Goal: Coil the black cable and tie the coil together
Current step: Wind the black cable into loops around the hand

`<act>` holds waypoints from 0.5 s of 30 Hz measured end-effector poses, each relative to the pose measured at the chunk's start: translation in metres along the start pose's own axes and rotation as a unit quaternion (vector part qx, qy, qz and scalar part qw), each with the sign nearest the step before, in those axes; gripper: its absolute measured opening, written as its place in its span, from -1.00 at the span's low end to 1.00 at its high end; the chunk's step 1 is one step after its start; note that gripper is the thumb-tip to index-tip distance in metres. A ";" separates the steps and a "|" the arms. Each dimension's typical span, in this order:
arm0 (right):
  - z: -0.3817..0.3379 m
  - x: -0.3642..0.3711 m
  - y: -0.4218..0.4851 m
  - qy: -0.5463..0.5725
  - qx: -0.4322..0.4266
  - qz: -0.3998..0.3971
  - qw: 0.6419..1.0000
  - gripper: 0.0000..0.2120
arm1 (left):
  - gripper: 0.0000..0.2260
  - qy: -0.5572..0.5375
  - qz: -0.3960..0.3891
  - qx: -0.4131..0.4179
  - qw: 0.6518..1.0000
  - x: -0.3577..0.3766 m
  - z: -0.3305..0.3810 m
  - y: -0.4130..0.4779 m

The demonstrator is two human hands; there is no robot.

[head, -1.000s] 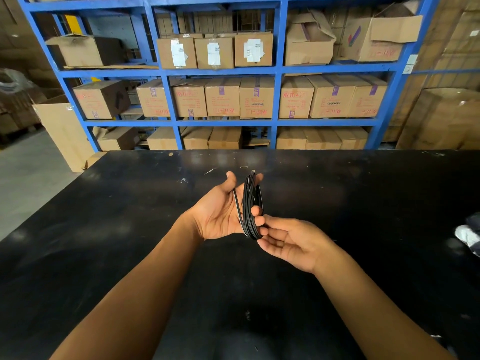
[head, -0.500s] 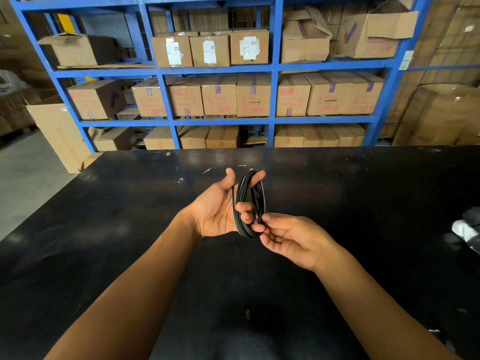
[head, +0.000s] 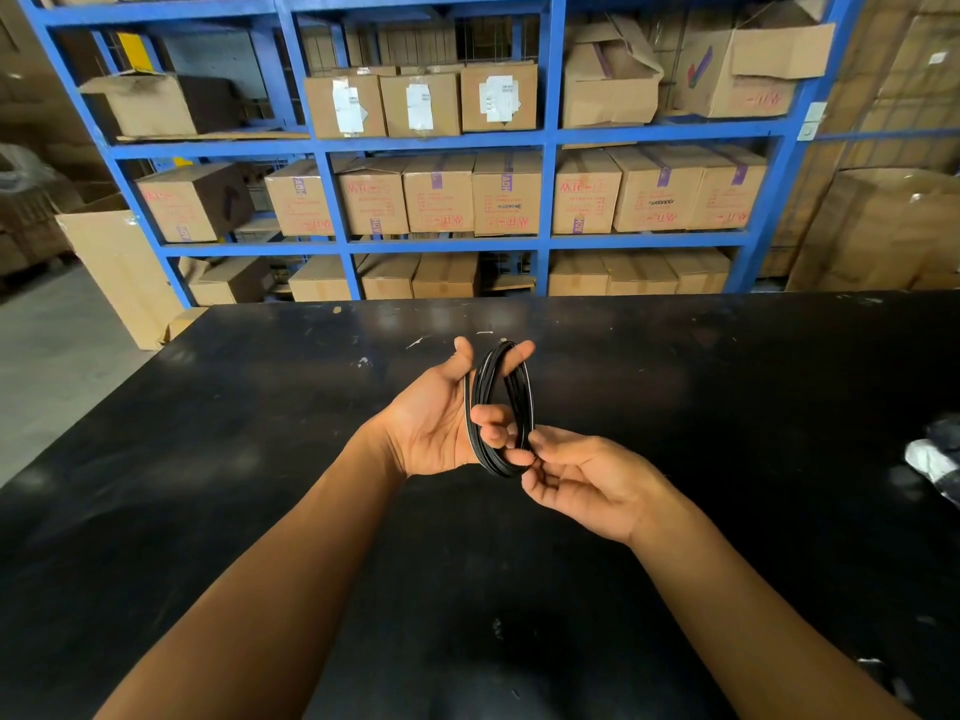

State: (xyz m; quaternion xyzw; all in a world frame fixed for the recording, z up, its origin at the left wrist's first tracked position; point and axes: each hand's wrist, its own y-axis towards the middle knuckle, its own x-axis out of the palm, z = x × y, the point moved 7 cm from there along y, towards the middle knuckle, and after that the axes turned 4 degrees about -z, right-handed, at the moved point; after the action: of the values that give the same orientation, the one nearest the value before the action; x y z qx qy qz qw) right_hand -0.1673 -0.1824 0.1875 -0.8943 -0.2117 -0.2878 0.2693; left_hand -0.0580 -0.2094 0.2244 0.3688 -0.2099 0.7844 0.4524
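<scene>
The black cable (head: 501, 407) is wound into a coil of several loops and held upright in the air above the black tabletop (head: 208, 459), roughly over its middle. The left hand (head: 441, 418) has its palm turned up and toward the right; the coil runs across the palm, with the thumb on one side near the top and a long finger reaching up past the upper edge of the loops. Other left fingers curl through the middle of the coil, so this hand is holding the cable. The right hand (head: 587, 480) sits just beside it, palm up, fingers loosely bent, with its fingertips (head: 519, 454) pinching the lower edge of the coil where the strands bunch together. Both hands touch each other there. Whether a loose cable end is between the right fingers cannot be told.

At the right edge of the tabletop lies a crumpled white and dark thing (head: 935, 459), well apart from the hands. Behind the tabletop stands a blue shelf rack (head: 545, 137) filled with cardboard boxes (head: 436, 192), some bearing white labels.
</scene>
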 end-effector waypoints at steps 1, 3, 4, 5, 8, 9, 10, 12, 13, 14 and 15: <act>0.000 -0.001 0.000 -0.003 0.000 0.002 1.000 -0.70 | -0.41 0.007 0.012 0.000 1.000 -0.001 0.000 0.000; 0.000 -0.004 0.000 -0.013 -0.004 0.015 1.000 -0.72 | -0.39 0.023 0.045 0.001 0.999 -0.003 -0.001 0.000; -0.001 -0.006 0.000 -0.022 -0.008 0.027 0.999 -0.74 | -0.38 0.031 0.066 0.001 0.997 -0.004 -0.002 0.000; -0.002 -0.008 0.000 -0.033 -0.013 0.044 0.998 -0.77 | -0.35 0.038 0.089 0.003 0.995 -0.006 -0.002 0.000; -0.004 -0.014 -0.001 -0.054 -0.026 0.105 0.993 -0.81 | -0.28 0.042 0.183 0.001 0.982 -0.013 -0.006 0.002; -0.004 -0.016 -0.002 -0.055 -0.027 0.121 0.991 -0.83 | -0.29 0.034 0.212 0.000 0.977 -0.016 -0.008 0.003; -0.003 -0.018 -0.003 -0.054 -0.026 0.135 0.989 -0.84 | -0.31 0.026 0.233 0.001 0.972 -0.017 -0.010 0.003; 0.000 -0.021 -0.004 -0.054 -0.025 0.155 0.986 -0.84 | -0.34 0.024 0.276 0.009 0.961 -0.019 -0.013 0.006; 0.001 -0.023 -0.004 -0.052 -0.025 0.163 0.985 -0.84 | -0.35 0.032 0.307 0.020 0.951 -0.021 -0.014 0.007; 0.003 -0.024 -0.004 -0.050 -0.026 0.170 0.984 -0.84 | -0.38 0.044 0.345 0.033 0.937 -0.024 -0.014 0.007; 0.004 -0.026 -0.003 -0.049 -0.027 0.176 0.983 -0.84 | -0.42 0.057 0.384 0.048 0.920 -0.028 -0.015 0.007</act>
State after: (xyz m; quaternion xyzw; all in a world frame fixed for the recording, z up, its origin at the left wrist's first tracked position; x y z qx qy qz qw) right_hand -0.1868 -0.1833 0.1695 -0.9378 -0.0562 -0.1972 0.2803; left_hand -0.0608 -0.2188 0.1936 0.2353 -0.2713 0.9269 0.1091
